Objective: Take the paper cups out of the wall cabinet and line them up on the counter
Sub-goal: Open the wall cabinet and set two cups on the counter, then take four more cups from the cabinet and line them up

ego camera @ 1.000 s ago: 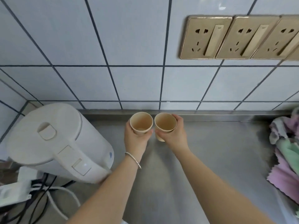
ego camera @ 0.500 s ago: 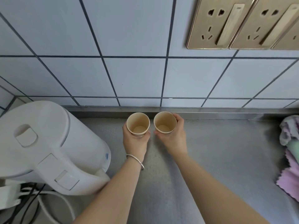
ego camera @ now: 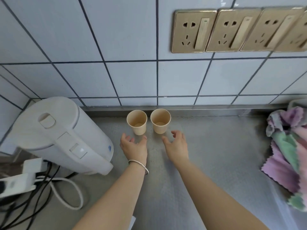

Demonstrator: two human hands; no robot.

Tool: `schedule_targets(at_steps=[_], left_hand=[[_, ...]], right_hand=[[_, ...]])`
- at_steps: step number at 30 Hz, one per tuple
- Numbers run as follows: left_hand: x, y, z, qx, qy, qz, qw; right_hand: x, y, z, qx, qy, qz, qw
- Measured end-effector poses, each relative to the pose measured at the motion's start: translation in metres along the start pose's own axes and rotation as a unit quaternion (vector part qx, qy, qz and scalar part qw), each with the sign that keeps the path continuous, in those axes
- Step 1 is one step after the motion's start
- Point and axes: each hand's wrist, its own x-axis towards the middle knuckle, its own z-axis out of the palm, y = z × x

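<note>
Two beige paper cups stand upright side by side on the grey counter [ego camera: 207, 155], close to the tiled back wall. The left cup [ego camera: 137, 122] and the right cup [ego camera: 160, 121] are a small gap apart, both empty. My left hand [ego camera: 133, 146], with a silver bangle on the wrist, hovers just in front of the left cup, fingers spread, holding nothing. My right hand [ego camera: 177, 145] is open just in front and to the right of the right cup, not touching it.
A white electric kettle [ego camera: 61, 135] stands left of the cups, with a power strip [ego camera: 16, 181] and tangled cables [ego camera: 54, 188] in front of it. A pink-green cloth [ego camera: 289, 146] lies at the right edge. Gold wall sockets [ego camera: 235, 30] sit above.
Both hands have let go of the cups and drawn back toward me. The cups now stand free on the counter near the wall.
</note>
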Motion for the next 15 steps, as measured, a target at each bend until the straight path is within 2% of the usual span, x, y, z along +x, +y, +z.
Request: schedule_targets(at_steps=[3, 7, 12, 15], left_hand=[[-0.030, 0.008, -0.011, 0.012, -0.045, -0.009, 0.999], [-0.069, 0.009, -0.022, 0.058, -0.156, -0.008, 0.986], [-0.106, 0.007, -0.022, 0.101, -0.277, 0.008, 0.955], [-0.133, 0.002, -0.022, 0.141, -0.356, 0.046, 0.923]], right_hand=[[-0.023, 0.004, -0.014, 0.014, 0.005, 0.010, 1.000], [-0.060, 0.015, -0.037, 0.036, 0.024, 0.051, 0.998], [-0.115, 0.039, -0.067, 0.068, 0.106, 0.103, 0.987], [-0.155, 0.056, -0.085, 0.100, 0.181, 0.135, 0.969]])
